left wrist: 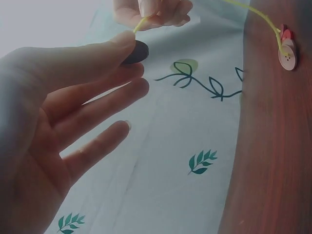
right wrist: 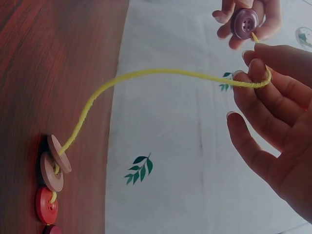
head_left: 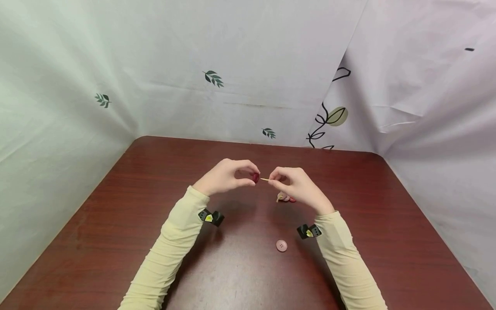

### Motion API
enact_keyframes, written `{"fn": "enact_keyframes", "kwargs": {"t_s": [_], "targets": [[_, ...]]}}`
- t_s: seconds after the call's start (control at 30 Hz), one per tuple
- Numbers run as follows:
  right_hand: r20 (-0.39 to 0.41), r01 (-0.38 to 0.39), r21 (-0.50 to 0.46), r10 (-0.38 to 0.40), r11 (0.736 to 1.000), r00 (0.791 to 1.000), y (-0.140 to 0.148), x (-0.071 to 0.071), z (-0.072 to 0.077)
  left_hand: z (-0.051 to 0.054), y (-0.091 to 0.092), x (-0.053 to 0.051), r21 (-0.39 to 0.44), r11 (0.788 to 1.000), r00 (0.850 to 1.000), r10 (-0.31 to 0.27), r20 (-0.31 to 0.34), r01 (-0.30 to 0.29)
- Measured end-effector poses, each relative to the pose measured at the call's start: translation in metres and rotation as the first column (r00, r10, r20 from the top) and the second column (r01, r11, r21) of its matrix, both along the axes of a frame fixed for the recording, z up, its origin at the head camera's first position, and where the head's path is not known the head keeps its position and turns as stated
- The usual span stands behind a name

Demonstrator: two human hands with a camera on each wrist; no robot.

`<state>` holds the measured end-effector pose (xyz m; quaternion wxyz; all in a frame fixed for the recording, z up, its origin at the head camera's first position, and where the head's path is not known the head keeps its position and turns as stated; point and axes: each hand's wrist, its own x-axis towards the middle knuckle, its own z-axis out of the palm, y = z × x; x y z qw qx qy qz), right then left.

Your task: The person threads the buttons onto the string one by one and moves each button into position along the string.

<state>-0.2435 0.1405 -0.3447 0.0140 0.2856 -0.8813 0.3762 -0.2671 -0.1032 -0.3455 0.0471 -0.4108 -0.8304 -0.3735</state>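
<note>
Between thumb and fingertips my left hand (head_left: 228, 176) pinches a dark red button (head_left: 255, 177); four holes show on its face in the right wrist view (right wrist: 244, 23). Facing it, my right hand (head_left: 296, 183) pinches a yellow string (right wrist: 161, 71) near its end. The string's tip (head_left: 264, 179) points at the button, close to it; whether it touches a hole I cannot tell. From my right fingers the string curves down to several threaded buttons on the table, pink ones (right wrist: 52, 171) and a red one (right wrist: 47, 205) among them.
A loose pink four-hole button (head_left: 281, 246) lies on the dark red-brown table (head_left: 232, 267), nearer me and between my forearms. White cloth (head_left: 248, 51) with leaf prints hangs behind and along the sides of the table. Each wrist carries a small black camera (head_left: 212, 216).
</note>
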Motion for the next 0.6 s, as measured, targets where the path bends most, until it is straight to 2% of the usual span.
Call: {"fn": "enact_keyframes", "kwargs": {"t_s": [0.23, 0.4, 0.6], "targets": [[0.075, 0.003, -0.006, -0.002, 1.0, 0.997, -0.0016, 0.002, 0.0015, 0.0027, -0.0004, 0.0008, 0.014, 1.0, 1.0, 0.005, -0.026, -0.005], [0.068, -0.012, -0.007, 0.012, 1.0, 0.998, -0.0036, 0.0038, 0.0019, -0.0003, 0.0015, 0.0, -0.014, 1.0, 0.999, -0.023, -0.045, 0.023], [0.066, -0.016, -0.016, 0.017, 1.0, 0.998, -0.0051, 0.0044, 0.0013, -0.0023, 0.0022, -0.0006, -0.022, 0.999, 0.997, -0.026, -0.075, 0.025]]}}
